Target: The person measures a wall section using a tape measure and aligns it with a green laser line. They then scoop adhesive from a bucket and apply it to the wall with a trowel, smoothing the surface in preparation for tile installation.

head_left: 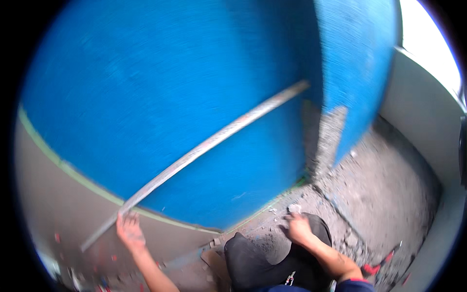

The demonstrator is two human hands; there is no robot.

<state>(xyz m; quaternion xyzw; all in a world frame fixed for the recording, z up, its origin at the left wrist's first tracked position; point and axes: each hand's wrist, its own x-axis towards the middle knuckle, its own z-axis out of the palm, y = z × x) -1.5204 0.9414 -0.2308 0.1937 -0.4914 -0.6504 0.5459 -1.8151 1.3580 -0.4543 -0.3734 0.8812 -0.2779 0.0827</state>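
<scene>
the left hand (pixel 130 229) is at the near left, touching a long pale bar (pixel 214 139) close to its lower left end. its fingers look partly curled at the bar's edge, but blur hides them, so i cannot tell whether they are pinching it. the bar runs slantwise from the near left, past the hand, up to the far right in front of a big blue wall (pixel 146 97). its upper end is near the corner where a blue pillar (pixel 360 63) stands. i cannot tell whether the bar touches the wall.

the right hand (pixel 297 228) is to the right of the middle, over the right knee of a pair of dark trousers (pixel 250 265). its fingers are bent beside a small whitish lump (pixel 294 208); i cannot tell whether they are gripping it.

a pale green strip (pixel 87 182) follows the lower edge of the blue wall on the left, above a grey band (pixel 53 170). the pillar's lower part shows a rough grey patch (pixel 331 136). at the right, crumbs and chips lie on the grey floor (pixel 384 180), a red-handled tool (pixel 377 268) lies near the right forearm, and a low grey wall (pixel 421 85) curves along the far right.
</scene>
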